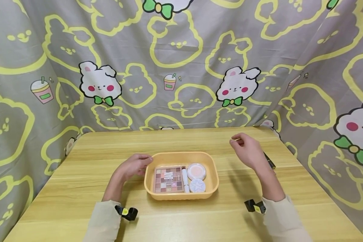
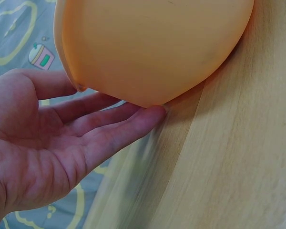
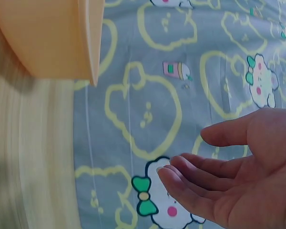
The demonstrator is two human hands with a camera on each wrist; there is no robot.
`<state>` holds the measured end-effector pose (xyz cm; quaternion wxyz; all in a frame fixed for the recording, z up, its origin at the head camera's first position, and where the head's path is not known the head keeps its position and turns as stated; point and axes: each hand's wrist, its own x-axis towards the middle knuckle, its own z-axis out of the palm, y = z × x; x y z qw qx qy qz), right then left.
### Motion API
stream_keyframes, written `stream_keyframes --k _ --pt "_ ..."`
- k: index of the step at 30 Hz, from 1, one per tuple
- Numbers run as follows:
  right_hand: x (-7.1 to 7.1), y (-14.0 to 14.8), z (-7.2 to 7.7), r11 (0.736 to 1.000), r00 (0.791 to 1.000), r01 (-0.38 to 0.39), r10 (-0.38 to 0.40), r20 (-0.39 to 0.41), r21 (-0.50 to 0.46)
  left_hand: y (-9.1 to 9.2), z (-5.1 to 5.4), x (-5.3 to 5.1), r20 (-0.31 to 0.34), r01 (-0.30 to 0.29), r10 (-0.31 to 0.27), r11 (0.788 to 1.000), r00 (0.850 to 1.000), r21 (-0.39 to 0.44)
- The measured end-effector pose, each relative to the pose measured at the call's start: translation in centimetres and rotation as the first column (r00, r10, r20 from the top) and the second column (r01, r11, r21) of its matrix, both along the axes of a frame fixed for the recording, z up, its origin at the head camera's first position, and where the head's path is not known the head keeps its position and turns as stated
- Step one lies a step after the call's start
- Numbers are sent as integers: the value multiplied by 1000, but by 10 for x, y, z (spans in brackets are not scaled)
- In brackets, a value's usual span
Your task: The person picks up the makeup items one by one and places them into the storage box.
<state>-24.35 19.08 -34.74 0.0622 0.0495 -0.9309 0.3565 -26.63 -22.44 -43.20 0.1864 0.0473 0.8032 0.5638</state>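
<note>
A yellow-orange plastic basket [image 1: 181, 155] sits upright on the table. Inside, an eyeshadow palette [image 1: 169, 180] lies at the left beside a slim white tube [image 1: 185, 181]. To the tube's right are a clear-lidded round compact [image 1: 196, 171] and a white round case [image 1: 197, 185] with a star-like lid. My left hand [image 1: 136, 165] holds the basket's left end; in the left wrist view its thumb is at the rim and its fingers [image 2: 133, 125] touch the outer wall. My right hand [image 1: 248, 150] hovers right of the basket, fingers loosely bent, holding nothing.
A slim black item [image 1: 270, 161] with gold-coloured marks lies on the table [image 1: 115, 144], partly hidden behind the right forearm. A patterned grey curtain [image 1: 133, 47] surrounds the table at the back and sides.
</note>
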Motion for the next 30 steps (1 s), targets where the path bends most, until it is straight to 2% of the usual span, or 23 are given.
stream_keyframes --k 10,15,22,30 --pt "-8 27 -5 999 999 47 -47 2 27 -1 0 0 9 -4 4 1000 1000 6" --pt "-14 42 -14 993 995 95 -95 8 69 0 0 0 8 -6 6 1000 1000 1" --pt "-21 63 -30 982 985 133 -146 92 135 0 0 0 2 -1 1 1000 1000 -7" --pt "-23 76 -36 973 973 126 -159 169 192 -1 -1 -1 -3 -6 6 1000 1000 -17"
